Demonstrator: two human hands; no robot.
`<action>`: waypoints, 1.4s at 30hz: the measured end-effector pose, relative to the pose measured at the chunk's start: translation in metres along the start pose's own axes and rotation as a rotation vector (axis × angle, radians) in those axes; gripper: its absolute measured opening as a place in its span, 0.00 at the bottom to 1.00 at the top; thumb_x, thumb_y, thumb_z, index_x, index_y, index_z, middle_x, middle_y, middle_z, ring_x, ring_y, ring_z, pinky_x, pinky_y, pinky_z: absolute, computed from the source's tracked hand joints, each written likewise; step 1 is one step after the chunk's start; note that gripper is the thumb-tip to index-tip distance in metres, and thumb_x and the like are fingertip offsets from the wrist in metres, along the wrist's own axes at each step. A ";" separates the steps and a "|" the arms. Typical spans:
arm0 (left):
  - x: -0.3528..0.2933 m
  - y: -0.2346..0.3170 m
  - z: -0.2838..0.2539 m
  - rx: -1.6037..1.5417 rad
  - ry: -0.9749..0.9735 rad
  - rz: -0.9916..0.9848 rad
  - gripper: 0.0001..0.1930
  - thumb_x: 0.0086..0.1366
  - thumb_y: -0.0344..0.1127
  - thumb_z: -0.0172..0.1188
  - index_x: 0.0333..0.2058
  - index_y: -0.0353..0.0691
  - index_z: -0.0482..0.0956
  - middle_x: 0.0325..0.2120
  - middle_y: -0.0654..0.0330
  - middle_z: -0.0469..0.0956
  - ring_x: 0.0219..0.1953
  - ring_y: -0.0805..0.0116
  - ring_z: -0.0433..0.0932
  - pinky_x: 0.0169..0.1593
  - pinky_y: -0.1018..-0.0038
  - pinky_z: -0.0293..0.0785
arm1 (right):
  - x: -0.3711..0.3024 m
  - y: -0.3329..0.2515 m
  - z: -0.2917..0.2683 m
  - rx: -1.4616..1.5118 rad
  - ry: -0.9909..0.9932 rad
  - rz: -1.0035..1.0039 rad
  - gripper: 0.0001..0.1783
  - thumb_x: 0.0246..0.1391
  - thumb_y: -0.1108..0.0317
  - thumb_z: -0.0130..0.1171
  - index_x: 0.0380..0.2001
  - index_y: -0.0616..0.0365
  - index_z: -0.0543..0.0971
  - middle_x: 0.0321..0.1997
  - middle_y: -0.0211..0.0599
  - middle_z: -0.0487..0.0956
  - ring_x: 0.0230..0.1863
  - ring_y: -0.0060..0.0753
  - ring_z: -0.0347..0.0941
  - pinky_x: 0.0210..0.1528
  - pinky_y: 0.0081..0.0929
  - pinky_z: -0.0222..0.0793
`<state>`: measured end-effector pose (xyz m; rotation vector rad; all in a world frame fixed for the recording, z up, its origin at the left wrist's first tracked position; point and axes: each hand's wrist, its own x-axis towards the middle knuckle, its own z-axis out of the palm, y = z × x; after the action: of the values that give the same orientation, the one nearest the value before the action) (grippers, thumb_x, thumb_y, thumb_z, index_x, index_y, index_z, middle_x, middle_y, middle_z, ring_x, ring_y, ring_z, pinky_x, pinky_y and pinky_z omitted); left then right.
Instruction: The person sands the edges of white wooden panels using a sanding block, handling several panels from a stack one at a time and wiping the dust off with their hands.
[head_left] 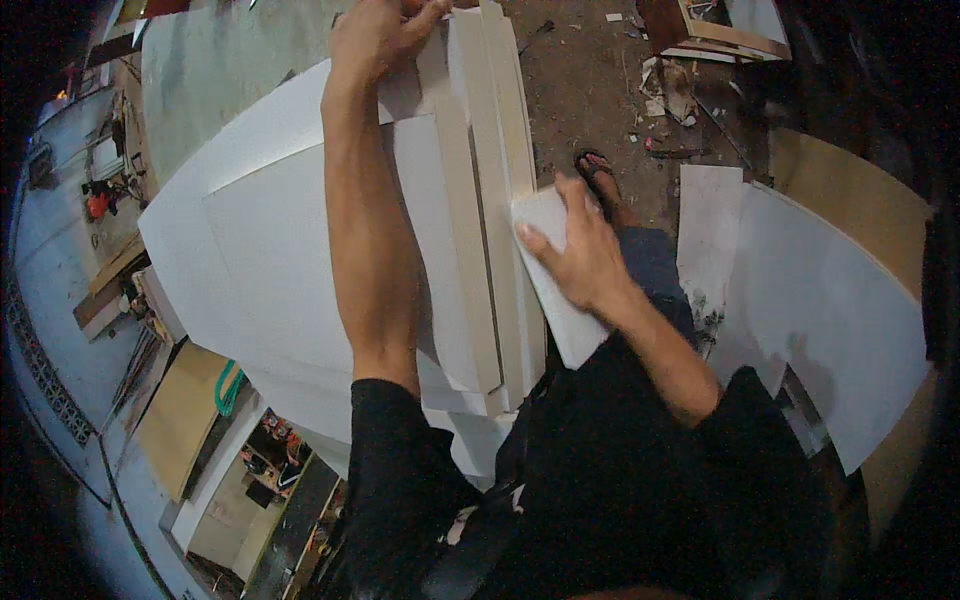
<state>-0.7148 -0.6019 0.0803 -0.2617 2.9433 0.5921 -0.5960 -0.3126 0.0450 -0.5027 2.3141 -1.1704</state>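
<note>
Along the right edge of the large white panel (270, 260) in front of me, two long cream strips (462, 235) run side by side, away from my body, with a dark narrow gap between them. My left arm reaches over the panel to the far end of the strips, where my left hand (382, 38) is partly cut off at the top; I cannot tell whether it grasps anything. My right hand (588, 250) grips a white rectangular piece (560, 300), thumb on its broad face and fingers toward its right side. This piece sits just beside the outer strip, slanting toward my black shirt (610, 470).

Beyond my right hand, a sandalled foot (597, 178) stands on brown ground (575, 80) littered with scraps. Further right, another white sheet (830, 310) lies near a tan board (850, 190). At the upper right, I see part of a wooden frame (735, 42). Over on my left are a pale green board (230, 80), a green coil (228, 388) and another tan board (180, 425).
</note>
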 end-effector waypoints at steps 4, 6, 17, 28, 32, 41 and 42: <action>0.013 -0.004 0.016 -0.011 -0.022 -0.038 0.29 0.61 0.61 0.55 0.36 0.37 0.84 0.28 0.50 0.82 0.31 0.55 0.81 0.38 0.65 0.75 | 0.062 -0.006 -0.021 0.054 -0.052 0.101 0.46 0.52 0.35 0.53 0.60 0.62 0.56 0.51 0.68 0.69 0.50 0.68 0.70 0.51 0.55 0.67; 0.017 0.002 0.015 0.037 -0.016 -0.022 0.28 0.61 0.61 0.55 0.37 0.37 0.84 0.28 0.50 0.82 0.30 0.56 0.82 0.38 0.65 0.76 | 0.079 -0.004 -0.024 0.053 -0.044 0.119 0.47 0.53 0.36 0.52 0.62 0.61 0.54 0.52 0.68 0.68 0.51 0.68 0.69 0.51 0.55 0.68; 0.019 -0.001 0.027 -0.179 -0.058 -0.075 0.25 0.61 0.55 0.59 0.39 0.35 0.84 0.30 0.55 0.84 0.32 0.70 0.81 0.39 0.70 0.75 | 0.086 0.008 -0.028 0.009 -0.104 0.117 0.50 0.52 0.34 0.53 0.64 0.61 0.53 0.52 0.67 0.67 0.53 0.68 0.69 0.51 0.57 0.67; 0.017 -0.002 0.039 -0.184 -0.042 -0.101 0.24 0.61 0.54 0.61 0.41 0.36 0.83 0.33 0.55 0.84 0.34 0.71 0.79 0.41 0.72 0.74 | 0.079 0.008 -0.038 -0.013 -0.181 0.158 0.47 0.54 0.36 0.49 0.64 0.61 0.54 0.55 0.63 0.68 0.57 0.63 0.66 0.59 0.49 0.62; 0.021 0.019 0.027 -0.110 -0.078 -0.136 0.22 0.63 0.51 0.58 0.34 0.33 0.83 0.24 0.54 0.80 0.26 0.69 0.76 0.33 0.68 0.72 | -0.010 0.039 -0.011 -0.094 -0.277 0.112 0.48 0.52 0.39 0.55 0.65 0.63 0.54 0.58 0.61 0.66 0.60 0.61 0.63 0.59 0.49 0.61; 0.010 0.024 0.029 -0.107 -0.018 -0.064 0.23 0.64 0.48 0.57 0.28 0.27 0.80 0.17 0.54 0.76 0.21 0.71 0.73 0.27 0.65 0.68 | 0.027 0.022 -0.020 -0.055 -0.201 0.144 0.48 0.51 0.37 0.54 0.63 0.63 0.55 0.58 0.64 0.66 0.59 0.62 0.65 0.55 0.52 0.64; 0.015 0.020 0.028 -0.095 0.005 -0.041 0.23 0.64 0.48 0.57 0.27 0.27 0.80 0.17 0.54 0.76 0.21 0.72 0.73 0.26 0.65 0.68 | -0.014 0.042 -0.005 -0.059 -0.207 0.094 0.48 0.51 0.37 0.54 0.63 0.62 0.56 0.58 0.64 0.66 0.59 0.62 0.65 0.55 0.53 0.64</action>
<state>-0.7308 -0.5748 0.0596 -0.3327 2.9109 0.7281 -0.5920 -0.2786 0.0167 -0.5048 2.1751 -0.9609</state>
